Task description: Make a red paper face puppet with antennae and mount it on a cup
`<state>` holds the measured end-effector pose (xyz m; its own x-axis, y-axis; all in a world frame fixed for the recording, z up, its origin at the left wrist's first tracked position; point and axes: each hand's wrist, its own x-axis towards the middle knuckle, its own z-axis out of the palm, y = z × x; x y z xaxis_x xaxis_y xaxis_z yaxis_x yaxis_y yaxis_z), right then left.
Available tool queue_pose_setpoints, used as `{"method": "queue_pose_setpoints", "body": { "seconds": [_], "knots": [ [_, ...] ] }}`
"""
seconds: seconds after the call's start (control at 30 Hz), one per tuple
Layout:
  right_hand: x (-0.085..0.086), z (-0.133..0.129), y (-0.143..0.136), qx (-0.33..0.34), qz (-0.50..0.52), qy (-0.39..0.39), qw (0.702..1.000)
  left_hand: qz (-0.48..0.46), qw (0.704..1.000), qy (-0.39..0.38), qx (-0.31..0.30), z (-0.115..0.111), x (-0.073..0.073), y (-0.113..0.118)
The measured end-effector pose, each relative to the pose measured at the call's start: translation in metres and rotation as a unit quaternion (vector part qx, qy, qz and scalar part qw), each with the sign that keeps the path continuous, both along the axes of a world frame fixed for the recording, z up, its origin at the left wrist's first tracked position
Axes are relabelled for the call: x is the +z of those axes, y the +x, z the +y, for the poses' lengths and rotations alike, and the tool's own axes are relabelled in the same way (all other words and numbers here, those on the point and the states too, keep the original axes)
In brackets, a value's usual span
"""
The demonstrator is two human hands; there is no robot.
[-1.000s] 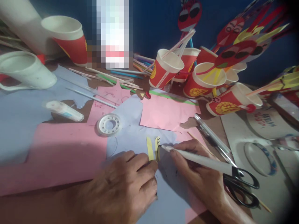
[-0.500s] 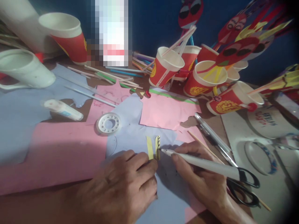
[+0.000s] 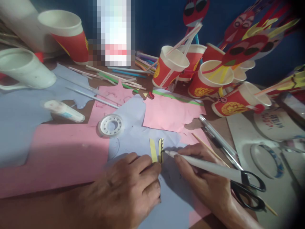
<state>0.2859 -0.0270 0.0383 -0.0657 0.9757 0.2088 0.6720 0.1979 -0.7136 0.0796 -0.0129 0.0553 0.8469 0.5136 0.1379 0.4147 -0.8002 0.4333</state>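
My right hand [image 3: 207, 175] is closed around a white marker pen [image 3: 207, 167]. The pen's dark tip is at the right edge of a narrow yellow paper strip [image 3: 160, 149], which bears a black line with short side strokes. A second, plain yellow strip [image 3: 153, 149] lies just left of it. With curled fingers, my left hand [image 3: 135, 187] presses on the lower ends of the strips, hiding those ends. Both strips rest on blue paper [image 3: 171, 197]. Black-handled scissors [image 3: 250, 194] lie beyond my right hand, their blades mostly hidden.
Pink paper [image 3: 71, 152] and a white tape ring [image 3: 111, 125] lie left, near a glue stick [image 3: 64, 110]. Straws [image 3: 119, 78] are scattered behind. Red paper cups [image 3: 169, 68] with paper-faced sticks stand back right. A clear pen [image 3: 219, 140] and white mug [image 3: 269, 124] are right.
The marker tip has shifted very slightly right and up at the strip's edge, where a short dark stroke now shows. My left hand stays in place on the strips.
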Motion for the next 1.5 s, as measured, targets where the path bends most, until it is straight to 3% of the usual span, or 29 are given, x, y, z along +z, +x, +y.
{"method": "queue_pose_setpoints", "body": {
  "seconds": [0.33,0.73,1.5],
  "knots": [
    [0.0028,-0.0018,0.0006,-0.011,0.023,-0.01,1.0,0.012,1.0,-0.009,-0.013,0.0012,0.0017,0.0001],
    [-0.0006,-0.0026,0.0015,0.04,0.014,0.003,0.999,0.0,1.0,-0.003,-0.015,0.0001,-0.001,-0.0005],
    [0.0019,-0.0035,0.0023,0.022,0.022,-0.002,1.0,-0.01,1.0,0.003,-0.007,-0.002,-0.007,-0.0007]
  ]
}}
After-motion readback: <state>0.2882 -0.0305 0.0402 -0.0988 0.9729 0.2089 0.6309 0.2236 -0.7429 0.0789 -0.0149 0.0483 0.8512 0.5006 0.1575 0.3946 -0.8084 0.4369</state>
